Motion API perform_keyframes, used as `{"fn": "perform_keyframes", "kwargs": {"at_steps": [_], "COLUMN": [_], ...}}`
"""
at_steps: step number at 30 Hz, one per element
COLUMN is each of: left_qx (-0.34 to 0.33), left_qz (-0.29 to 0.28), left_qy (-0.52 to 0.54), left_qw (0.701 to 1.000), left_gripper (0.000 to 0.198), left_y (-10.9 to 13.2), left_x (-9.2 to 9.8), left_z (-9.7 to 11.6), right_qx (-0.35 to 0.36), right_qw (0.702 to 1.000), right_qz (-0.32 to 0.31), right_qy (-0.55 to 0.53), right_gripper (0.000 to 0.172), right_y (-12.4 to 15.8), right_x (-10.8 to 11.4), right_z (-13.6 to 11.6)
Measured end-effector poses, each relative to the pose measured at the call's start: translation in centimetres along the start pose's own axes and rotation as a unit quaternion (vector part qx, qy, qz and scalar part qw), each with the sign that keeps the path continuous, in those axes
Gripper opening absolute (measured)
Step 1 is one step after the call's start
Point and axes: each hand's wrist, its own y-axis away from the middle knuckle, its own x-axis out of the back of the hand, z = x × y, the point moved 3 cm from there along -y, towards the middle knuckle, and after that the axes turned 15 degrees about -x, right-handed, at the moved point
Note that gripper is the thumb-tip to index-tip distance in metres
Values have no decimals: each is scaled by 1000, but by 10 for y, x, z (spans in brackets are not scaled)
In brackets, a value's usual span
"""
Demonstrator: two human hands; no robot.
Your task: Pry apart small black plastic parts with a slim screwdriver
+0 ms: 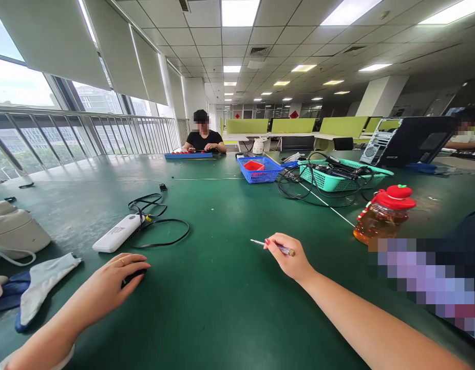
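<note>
We see a broad green tabletop (222,313). Our left hand (114,280) rests on it, fingers curved over a small black object (134,276), possibly a mouse, near a white device (116,233). Our right hand (289,257), well apart, grips a thin metal tool (259,242) between clenched fingers, tip pointing left

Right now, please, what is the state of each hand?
Left hand: cupped over a small black object; grip cannot be told.
Right hand: closed, holding a thin tool.

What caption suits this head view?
Right hand holds a thin tool; left hand covers a black object on green table.
</note>
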Motion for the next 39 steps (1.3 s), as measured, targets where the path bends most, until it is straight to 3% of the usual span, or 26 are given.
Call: {"fn": "perform_keyframes", "kwargs": {"at_steps": [15,29,35,39], "left_qx": [9,23,44,44], "left_qz": [-6,-9,-43,-34], "left_qy": [-48,-35,-26,-28], "left_qw": [999,999,998,998], "left_gripper": [47,62,57,53], "left_y": [7,1,2,3], "left_x": [-5,-7,-7,-6], "left_z": [-24,-21,-20,-19], "right_qx": [2,6,4,7], "right_qw": [1000,1000,1000,1000], "right_qz": [-5,-7,-8,-8], "right_qy": [-10,-4,3,2], "right_gripper": [36,35,37,37], "right_y": [0,0,0,0], "right_x": [-1,-1,0,-1], "right_z": [2,2,0,0]}}
